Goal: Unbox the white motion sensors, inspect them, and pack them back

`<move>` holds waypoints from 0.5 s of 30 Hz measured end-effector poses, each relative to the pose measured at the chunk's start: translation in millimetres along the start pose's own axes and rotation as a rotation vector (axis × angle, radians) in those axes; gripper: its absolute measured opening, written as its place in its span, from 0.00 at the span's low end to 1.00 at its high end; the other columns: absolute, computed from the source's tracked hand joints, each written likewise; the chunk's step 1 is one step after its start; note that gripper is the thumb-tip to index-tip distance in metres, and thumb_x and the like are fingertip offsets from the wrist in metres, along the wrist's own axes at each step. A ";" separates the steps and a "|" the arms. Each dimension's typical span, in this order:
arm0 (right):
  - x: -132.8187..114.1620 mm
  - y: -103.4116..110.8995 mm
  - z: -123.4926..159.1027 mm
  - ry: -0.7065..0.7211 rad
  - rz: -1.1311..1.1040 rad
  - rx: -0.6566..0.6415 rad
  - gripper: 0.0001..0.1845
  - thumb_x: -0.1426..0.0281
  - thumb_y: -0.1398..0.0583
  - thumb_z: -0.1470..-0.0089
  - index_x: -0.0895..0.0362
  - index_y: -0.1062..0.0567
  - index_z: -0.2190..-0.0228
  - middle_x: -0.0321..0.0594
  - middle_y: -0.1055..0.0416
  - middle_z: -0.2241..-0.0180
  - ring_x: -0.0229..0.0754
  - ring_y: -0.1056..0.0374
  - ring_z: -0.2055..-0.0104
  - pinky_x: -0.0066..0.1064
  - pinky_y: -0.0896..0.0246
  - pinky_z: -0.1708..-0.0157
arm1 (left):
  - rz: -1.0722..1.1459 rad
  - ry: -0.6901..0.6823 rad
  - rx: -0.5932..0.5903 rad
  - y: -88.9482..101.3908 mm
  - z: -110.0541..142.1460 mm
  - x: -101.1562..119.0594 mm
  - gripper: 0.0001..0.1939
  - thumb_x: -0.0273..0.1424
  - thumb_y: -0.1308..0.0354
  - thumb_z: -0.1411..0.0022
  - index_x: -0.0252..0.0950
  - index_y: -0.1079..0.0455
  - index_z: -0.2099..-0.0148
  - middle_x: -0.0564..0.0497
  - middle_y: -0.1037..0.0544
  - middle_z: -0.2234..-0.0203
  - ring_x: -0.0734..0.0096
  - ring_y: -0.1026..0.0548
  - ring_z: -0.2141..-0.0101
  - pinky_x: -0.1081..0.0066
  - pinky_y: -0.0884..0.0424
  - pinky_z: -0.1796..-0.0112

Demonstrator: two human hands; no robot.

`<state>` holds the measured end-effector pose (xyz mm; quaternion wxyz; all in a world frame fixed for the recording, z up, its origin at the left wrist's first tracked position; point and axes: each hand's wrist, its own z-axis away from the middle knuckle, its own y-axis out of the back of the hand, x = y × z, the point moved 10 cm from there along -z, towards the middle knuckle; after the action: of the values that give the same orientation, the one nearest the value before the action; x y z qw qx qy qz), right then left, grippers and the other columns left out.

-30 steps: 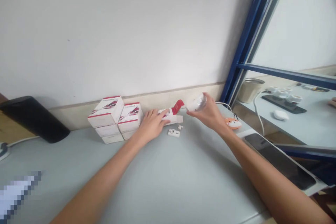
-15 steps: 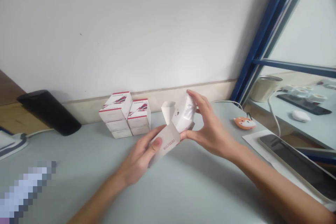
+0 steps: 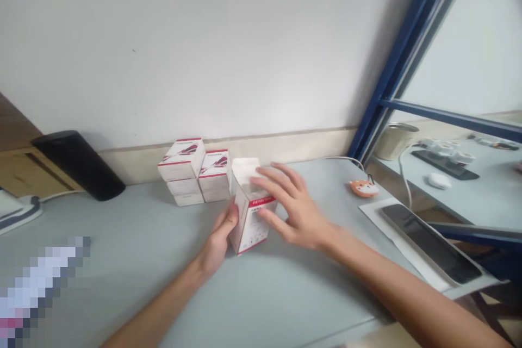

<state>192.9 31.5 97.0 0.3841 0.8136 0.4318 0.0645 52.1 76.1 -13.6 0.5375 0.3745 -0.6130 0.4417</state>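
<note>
A small white and red cardboard box [image 3: 252, 225], printed "DETECTO…" along its red band, stands upright with its top flap [image 3: 244, 167] raised. My left hand [image 3: 219, 240] grips the box by its left side, thumb against the near edge. Spread over its upper right part are the fingers of my right hand [image 3: 297, 206]; whether the fingertips press on the cardboard I cannot tell. What lies inside the box is mostly hidden by these fingers. Behind it, left of centre, several similar closed boxes [image 3: 181, 159] are stacked against the wall.
On the left stand a black cylinder-like object [image 3: 79, 166] and a white device [image 3: 18, 212]. An orange animal-shaped case [image 3: 364, 188] and a long dark-screened device [image 3: 430, 242] on white paper lie at right. A blue-framed glass panel [image 3: 444, 119] borders that side.
The tilted box has been turned upright, its printed side now facing me. The white wrapped item at its opening is no longer visible. My right hand's fingers have spread over the box.
</note>
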 end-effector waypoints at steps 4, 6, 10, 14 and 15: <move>33.5 25.5 -1.8 -0.133 0.005 0.220 0.26 0.62 0.43 0.31 0.50 0.37 0.35 0.49 0.36 0.35 0.52 0.40 0.32 0.50 0.41 0.33 | 0.090 -0.031 0.100 10.9 -4.2 13.3 0.26 0.50 0.37 0.37 0.43 0.24 0.43 0.45 0.18 0.45 0.44 0.25 0.41 0.51 0.29 0.42; 62.2 25.8 -0.7 -0.270 0.018 0.199 0.22 0.64 0.44 0.31 0.52 0.33 0.38 0.50 0.31 0.41 0.51 0.33 0.38 0.47 0.36 0.38 | 0.113 -0.007 0.147 20.1 -6.5 12.6 0.23 0.46 0.34 0.40 0.42 0.23 0.46 0.46 0.18 0.47 0.45 0.23 0.43 0.51 0.27 0.44; 117.4 -5.4 11.0 -0.494 0.144 -0.144 0.15 0.68 0.44 0.32 0.53 0.23 0.48 0.47 0.26 0.48 0.51 0.30 0.43 0.43 0.36 0.43 | 0.147 0.015 0.199 41.5 -12.8 4.3 0.16 0.34 0.33 0.45 0.40 0.21 0.53 0.48 0.16 0.51 0.49 0.21 0.46 0.55 0.27 0.46; 140.2 -31.0 25.5 -0.495 0.115 -0.352 0.14 0.67 0.39 0.35 0.52 0.20 0.49 0.44 0.23 0.52 0.47 0.26 0.52 0.35 0.34 0.51 | 0.173 0.003 0.213 46.8 -15.2 5.3 0.17 0.31 0.35 0.45 0.39 0.21 0.52 0.48 0.17 0.49 0.51 0.24 0.43 0.57 0.29 0.44; 143.3 -34.7 28.3 -0.498 0.106 -0.375 0.13 0.66 0.39 0.35 0.52 0.19 0.51 0.44 0.23 0.53 0.45 0.26 0.54 0.34 0.35 0.54 | 0.180 -0.022 0.217 45.4 -14.2 11.1 0.18 0.32 0.36 0.44 0.40 0.22 0.50 0.48 0.18 0.47 0.51 0.25 0.42 0.57 0.30 0.43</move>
<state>271.3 134.7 21.2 0.6175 0.7406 0.2621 -0.0380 12.8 104.6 -8.4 0.4452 0.3790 -0.5986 0.5477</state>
